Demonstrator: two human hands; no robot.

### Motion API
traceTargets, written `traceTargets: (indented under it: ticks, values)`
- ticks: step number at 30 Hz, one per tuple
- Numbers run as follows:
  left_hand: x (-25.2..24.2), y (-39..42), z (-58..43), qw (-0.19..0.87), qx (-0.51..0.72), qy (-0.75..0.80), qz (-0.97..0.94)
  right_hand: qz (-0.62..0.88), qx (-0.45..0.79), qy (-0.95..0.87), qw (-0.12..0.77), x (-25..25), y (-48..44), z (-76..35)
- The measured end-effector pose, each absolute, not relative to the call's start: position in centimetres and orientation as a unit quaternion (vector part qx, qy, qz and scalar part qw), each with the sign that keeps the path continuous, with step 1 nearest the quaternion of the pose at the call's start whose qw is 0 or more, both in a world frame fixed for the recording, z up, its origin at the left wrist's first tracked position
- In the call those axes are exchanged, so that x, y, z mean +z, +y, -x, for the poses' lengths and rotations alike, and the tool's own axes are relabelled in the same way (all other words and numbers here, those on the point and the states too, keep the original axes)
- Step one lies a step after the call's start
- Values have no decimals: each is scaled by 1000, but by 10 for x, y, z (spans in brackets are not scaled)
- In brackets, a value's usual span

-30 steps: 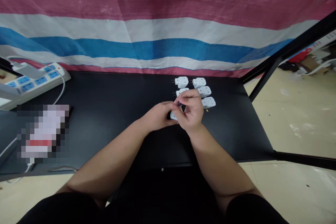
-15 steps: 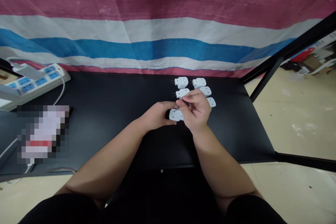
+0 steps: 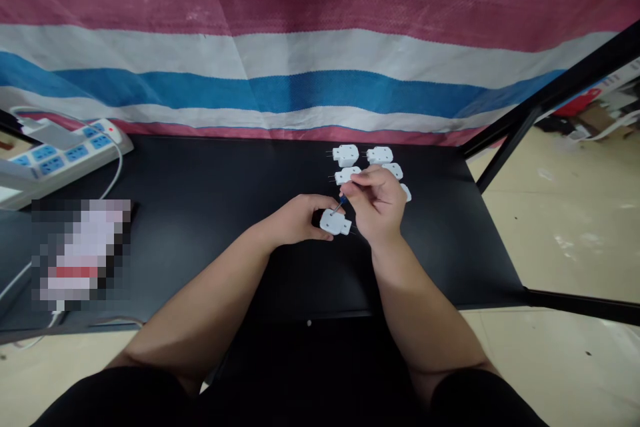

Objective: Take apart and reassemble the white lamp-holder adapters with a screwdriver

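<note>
My left hand [image 3: 306, 217] grips a white plug-like housing [image 3: 334, 223] by its left end, thumb and fingers on opposite sides. Two thin metal prongs or wires stick out of its right end, and small dark holes show in its upper face. In my right hand [image 3: 381, 207] is a small screwdriver [image 3: 339, 204], pinched near its blue handle, which the fingers mostly hide. Its shaft slants down to the left, with the tip at a hole in the housing. Just beyond my right hand sits a similar white housing [image 3: 347, 175], partly covered by the fingers.
More white housings [image 3: 346, 154] lie in two columns at the back of the black table [image 3: 210, 180]. On the left are a white power strip [image 3: 107, 140] with cables and a pixelated phone-like object [image 3: 85, 247]. A striped sheet [image 3: 300, 90] hangs behind; a black frame [image 3: 507, 153] borders the right.
My right hand has shifted slightly right and tilted, so more of the screwdriver and the housing's pronged end show. The housing has turned or moved slightly in my left hand.
</note>
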State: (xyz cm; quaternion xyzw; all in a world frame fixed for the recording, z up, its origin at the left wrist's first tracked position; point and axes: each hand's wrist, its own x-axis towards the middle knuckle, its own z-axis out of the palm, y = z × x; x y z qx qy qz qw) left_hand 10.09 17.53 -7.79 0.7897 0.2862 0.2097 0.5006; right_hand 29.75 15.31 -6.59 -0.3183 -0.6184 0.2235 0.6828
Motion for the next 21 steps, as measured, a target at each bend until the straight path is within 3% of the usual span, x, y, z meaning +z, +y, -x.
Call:
traceTargets:
  ticks: [6,13,21]
  values:
    - [-76,177,-98,544,184,263,-776,331,406,-576,627,-58,147,-301]
    - [-85,175,-99,516,216,255,-788,161,618,-555,533,-49,145,-294]
    - [-84,174,-100,536,200,235,-786,176,611,-496,591,-53,145,-281]
